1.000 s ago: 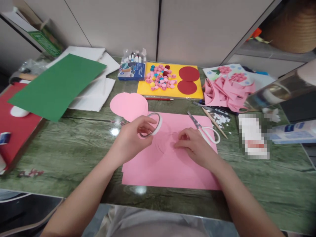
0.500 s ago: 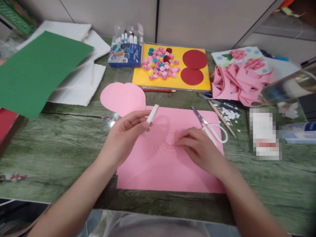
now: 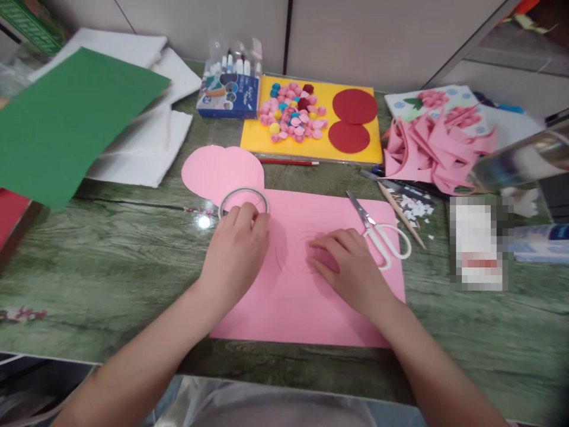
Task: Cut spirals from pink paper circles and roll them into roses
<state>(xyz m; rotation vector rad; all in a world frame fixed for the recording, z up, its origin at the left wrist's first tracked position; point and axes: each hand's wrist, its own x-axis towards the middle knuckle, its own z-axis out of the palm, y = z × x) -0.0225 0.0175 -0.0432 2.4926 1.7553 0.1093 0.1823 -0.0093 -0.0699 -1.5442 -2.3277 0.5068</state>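
My left hand [image 3: 237, 249] is closed on a narrow whitish ring that looks like a tape roll [image 3: 244, 191]. The roll lies nearly flat across the upper left corner of a pink sheet [image 3: 284, 314] and the edge of some pink paper circles [image 3: 222, 169]. Faint curved lines mark the sheet's middle. My right hand [image 3: 344, 261] rests there, thumb and fingers apart around the lines, with nothing distinct between them. Scissors with white handles [image 3: 377, 234] lie partly open just beyond my right hand, on the sheet's right side.
A yellow sheet [image 3: 311, 151] carries small coloured petal-like pieces and two dark red circles [image 3: 354, 107]. A marker box [image 3: 229, 98] stands beside it. Pink paper scraps [image 3: 435, 148] pile at right, near a wooden stick [image 3: 402, 216]. A green sheet [image 3: 75, 118] lies left.
My left hand has turned palm down and lowered the roll from an edge-on tilt to nearly flat, slightly left. My right hand has barely shifted, its fingers a little wider apart.
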